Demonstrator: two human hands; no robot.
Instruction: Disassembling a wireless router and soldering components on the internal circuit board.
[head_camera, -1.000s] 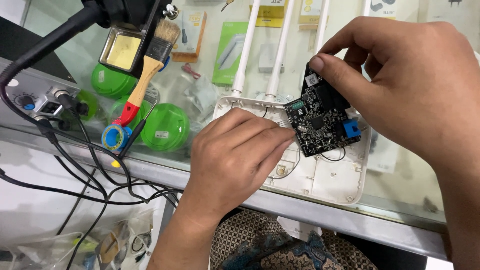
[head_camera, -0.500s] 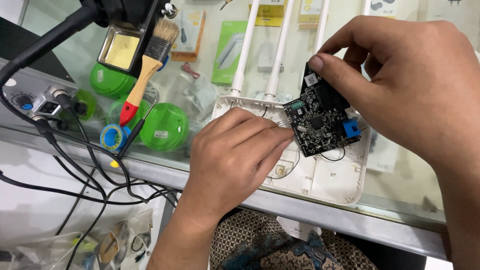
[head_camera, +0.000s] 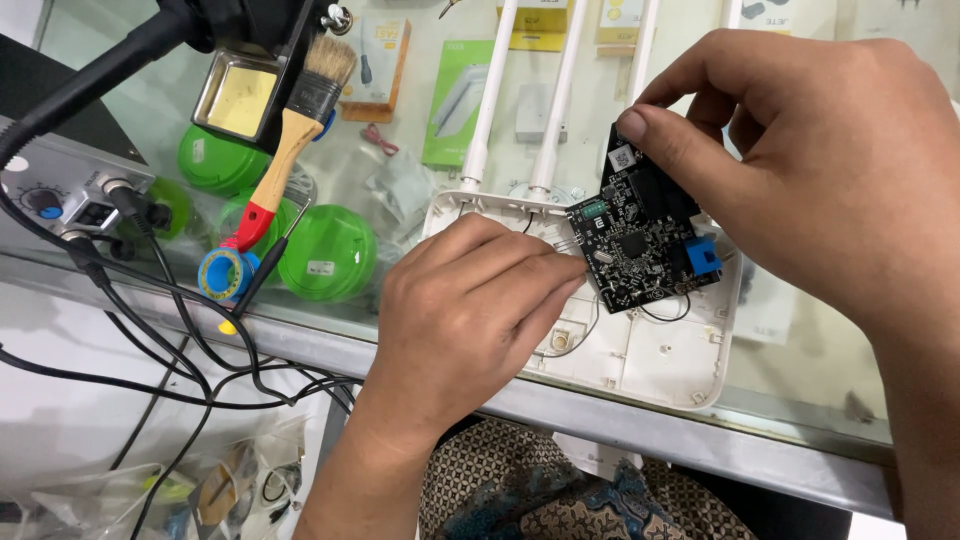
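Two hands (head_camera: 470, 310), one circuit board (head_camera: 640, 245)

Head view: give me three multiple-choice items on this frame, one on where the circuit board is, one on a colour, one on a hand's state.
1. Where is the black circuit board?
A. Lifted over the open white router shell
B. Lying on the floor
C. Inside a green container

2. What colour is the connector block at the board's edge?
A. Yellow
B. Blue
C. Red

3. What is the right hand doing?
A. Resting flat on the glass
B. Holding the paintbrush
C. Pinching the board's upper edge

Answers:
1 A, the board sits tilted above the shell, thin wires running down to it.
2 B, the block shows bright blue against the black board.
3 C, thumb and fingers close on the board's top, while the left hand touches its lower left edge with its fingertips and the paintbrush lies untouched on the glass counter.
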